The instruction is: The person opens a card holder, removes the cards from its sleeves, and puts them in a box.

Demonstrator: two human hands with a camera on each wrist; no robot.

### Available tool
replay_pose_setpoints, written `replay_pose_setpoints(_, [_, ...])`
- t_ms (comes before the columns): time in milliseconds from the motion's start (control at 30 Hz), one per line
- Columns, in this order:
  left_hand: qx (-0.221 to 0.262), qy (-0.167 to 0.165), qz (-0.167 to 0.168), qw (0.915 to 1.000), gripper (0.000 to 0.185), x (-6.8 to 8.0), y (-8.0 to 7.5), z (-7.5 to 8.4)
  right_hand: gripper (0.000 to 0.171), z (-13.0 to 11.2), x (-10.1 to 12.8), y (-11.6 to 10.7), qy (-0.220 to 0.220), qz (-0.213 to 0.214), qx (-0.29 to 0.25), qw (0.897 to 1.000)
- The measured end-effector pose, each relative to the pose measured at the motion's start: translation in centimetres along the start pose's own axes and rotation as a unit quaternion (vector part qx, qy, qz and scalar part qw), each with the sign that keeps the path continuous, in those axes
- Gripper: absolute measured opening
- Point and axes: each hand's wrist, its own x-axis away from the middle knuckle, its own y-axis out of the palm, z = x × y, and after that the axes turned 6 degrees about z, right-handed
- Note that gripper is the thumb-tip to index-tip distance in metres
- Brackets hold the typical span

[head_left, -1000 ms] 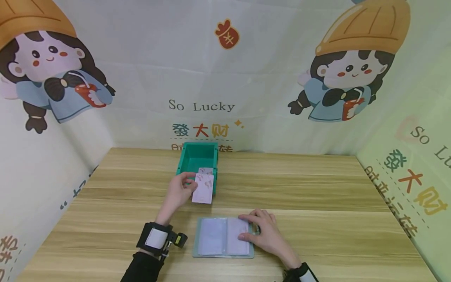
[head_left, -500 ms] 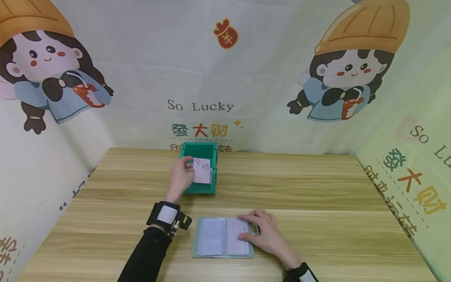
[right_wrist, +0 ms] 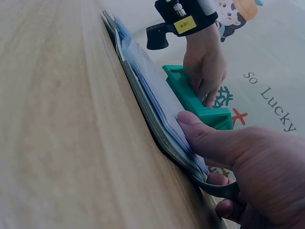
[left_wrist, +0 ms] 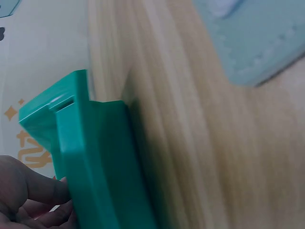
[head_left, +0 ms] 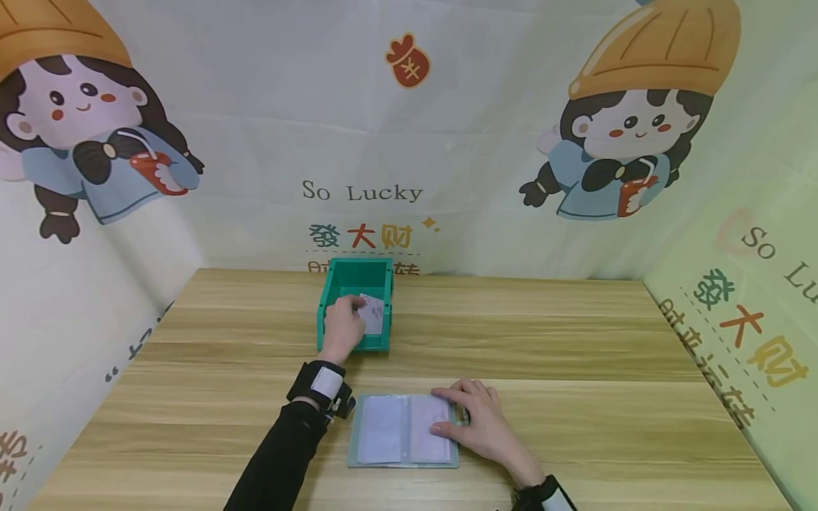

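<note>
Left hand (head_left: 343,326) reaching into the green box (head_left: 354,277) and pinching a small pale card (head_left: 372,314) with fingers curled round its edge. Card partly inside the box, near the front wall, tilted a little. From the left wrist view, only curled fingers (left_wrist: 28,191) next to the green box wall (left_wrist: 95,157); card not clear there.

Right hand (head_left: 482,422) lying on the open card book (head_left: 404,440), down near the front of the wooden surface (head_left: 575,341). Fingers mostly straight, spread a bit, pressing on the right page. From the right wrist view, thumb on top of the clear pages (right_wrist: 152,90) and other fingers curled under the book's edge, so gripping the right side of the book (right_wrist: 143,95) lightly.

Box standing at the back of the surface, close to the wall with cartoon pictures (head_left: 639,128). Book well apart from the box, nearer the person. Black sleeve (head_left: 281,461) and wrist strap (head_left: 322,387) on the left arm.
</note>
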Motion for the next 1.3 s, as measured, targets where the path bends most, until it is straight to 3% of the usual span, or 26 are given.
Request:
replay_pose_setpoints(300, [-0.099,-0.01,-0.03,0.9946,0.03,0.1,1.1,-0.3,0.047,-0.1,0.0,0.0,-0.001,0.001,0.0,1.0])
replay_pose_setpoints(467, [-0.156,0.035,-0.028,0.9867,0.02,0.4,1.2,-0.2,0.045,-0.1,0.0,0.0,-0.001,0.006,-0.003,1.0])
replay_pose_setpoints(633, [-0.18,0.066,-0.02,0.9813,0.029,0.9,1.1,-0.2,0.042,-0.1,0.0,0.1,-0.005,0.009,-0.004,1.0])
replay_pose_setpoints(800, [-0.155,0.082,0.016,0.9843,0.023,2.3,1.1,-0.2,0.041,-0.3,-0.1,0.1,0.001,0.007,-0.006,1.0])
replay_pose_setpoints(900, [-0.097,0.112,0.059,0.9871,0.026,3.9,0.8,-0.1,0.04,-0.3,-0.1,0.2,0.003,0.006,-0.001,1.0])
replay_pose_setpoints(967, [-0.048,0.133,0.06,0.9881,0.023,5.3,0.3,0.2,0.04,-0.4,-0.2,0.3,0.003,0.008,0.004,1.0])
replay_pose_setpoints(1033, [-0.005,0.154,0.021,0.9878,0.02,6.7,-0.1,0.2,0.04,-0.4,-0.2,0.4,0.002,0.012,0.006,1.0])
replay_pose_setpoints(1100, [0.022,0.158,-0.059,0.9855,0.018,8.0,-0.5,0.1,0.04,-0.4,-0.2,0.4,-0.001,0.015,0.01,1.0])
replay_pose_setpoints(1233, [0.037,0.152,-0.221,0.9626,0.025,9.9,-0.8,-0.6,0.041,-0.4,-0.2,0.5,0.001,0.017,0.016,1.0])
replay_pose_setpoints(1300, [0.039,0.152,-0.27,0.95,0.035,10.5,-0.8,-0.9,0.041,-0.4,-0.2,0.6,0.006,0.014,0.015,1.0])
